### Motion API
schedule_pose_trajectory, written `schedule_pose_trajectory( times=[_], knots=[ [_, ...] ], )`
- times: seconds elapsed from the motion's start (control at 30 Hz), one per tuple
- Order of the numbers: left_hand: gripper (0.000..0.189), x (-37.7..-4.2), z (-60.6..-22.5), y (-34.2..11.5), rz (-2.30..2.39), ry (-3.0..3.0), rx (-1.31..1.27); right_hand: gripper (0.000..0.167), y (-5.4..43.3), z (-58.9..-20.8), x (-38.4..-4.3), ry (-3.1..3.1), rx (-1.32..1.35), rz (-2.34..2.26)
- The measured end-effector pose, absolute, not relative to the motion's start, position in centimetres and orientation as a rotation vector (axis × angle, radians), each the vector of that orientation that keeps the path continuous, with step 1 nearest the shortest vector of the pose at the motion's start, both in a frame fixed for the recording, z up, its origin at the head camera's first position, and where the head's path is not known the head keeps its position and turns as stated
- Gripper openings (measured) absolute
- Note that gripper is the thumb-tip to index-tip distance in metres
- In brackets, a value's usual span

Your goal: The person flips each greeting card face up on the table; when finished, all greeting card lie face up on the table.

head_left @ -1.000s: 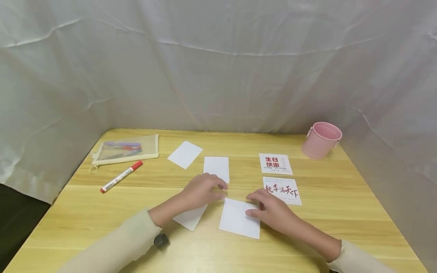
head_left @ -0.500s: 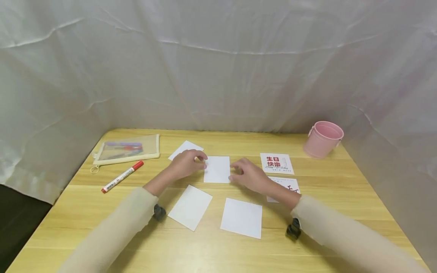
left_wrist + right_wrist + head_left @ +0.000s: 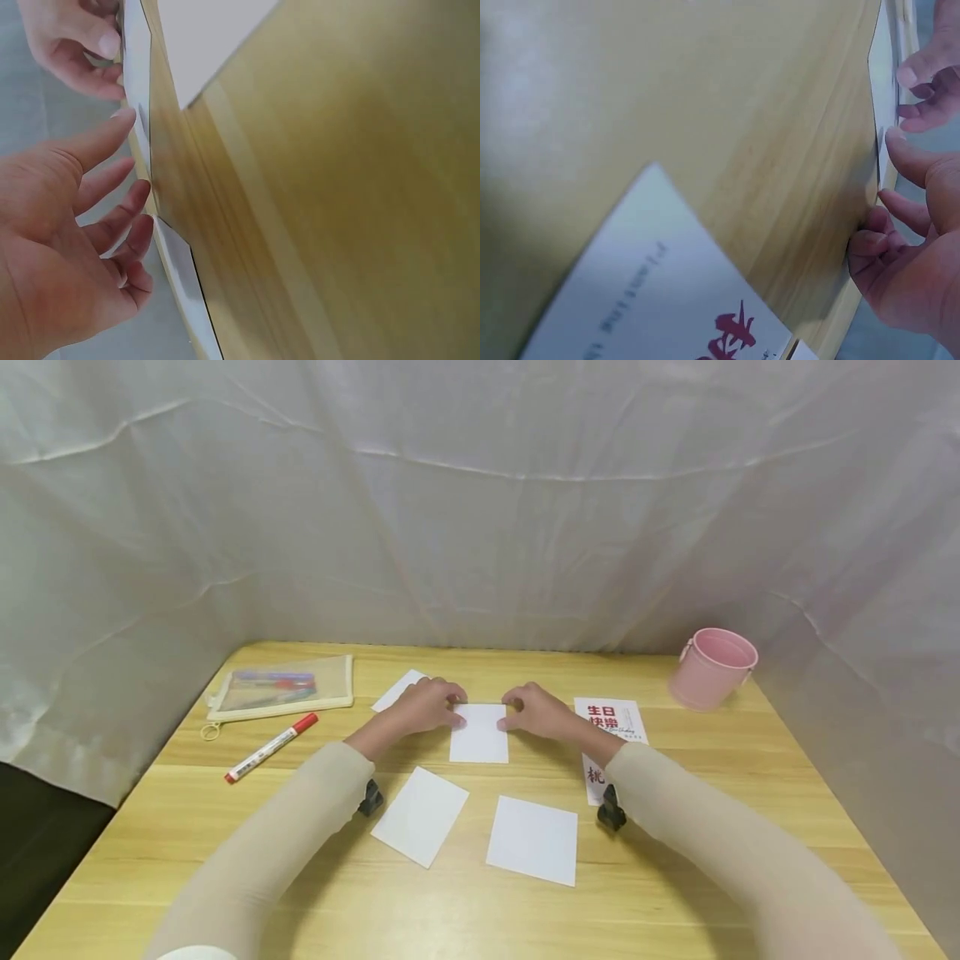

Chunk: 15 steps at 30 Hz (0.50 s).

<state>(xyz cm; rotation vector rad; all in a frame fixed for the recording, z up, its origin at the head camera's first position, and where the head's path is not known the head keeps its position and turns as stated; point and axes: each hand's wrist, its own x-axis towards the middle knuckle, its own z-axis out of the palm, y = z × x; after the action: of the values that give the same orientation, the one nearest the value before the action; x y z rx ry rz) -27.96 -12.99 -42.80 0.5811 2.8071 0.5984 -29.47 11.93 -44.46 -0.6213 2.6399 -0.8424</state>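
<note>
A person's left hand and right hand frame a blank white card lying flat on a wooden table, thumbs at its opposite side edges near the far corners. On both hands, thumb and forefinger stand apart, the other fingers loosely bent. Two more blank cards, one left, one right, lie nearer the person; another is partly behind the left hand. Two printed cards sit partly hidden by the right arm, near a pink bucket.
</note>
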Motion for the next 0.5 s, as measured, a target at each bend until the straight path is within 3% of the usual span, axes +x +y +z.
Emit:
schedule_pose_trajectory(
  times=[0.17, 0.5],
  knots=[
    [0.047, -27.87, -42.94, -12.63, 0.598, 2.800, 0.600, 0.048, 11.53, -44.18, -29.59, 2.658, -0.566, -0.815],
    [0.049, -28.00, -43.25, -12.40, 0.676, 2.813, 0.560, 0.051, 11.30, -43.84, -28.78, 2.662, -0.463, -0.897]
  ],
)
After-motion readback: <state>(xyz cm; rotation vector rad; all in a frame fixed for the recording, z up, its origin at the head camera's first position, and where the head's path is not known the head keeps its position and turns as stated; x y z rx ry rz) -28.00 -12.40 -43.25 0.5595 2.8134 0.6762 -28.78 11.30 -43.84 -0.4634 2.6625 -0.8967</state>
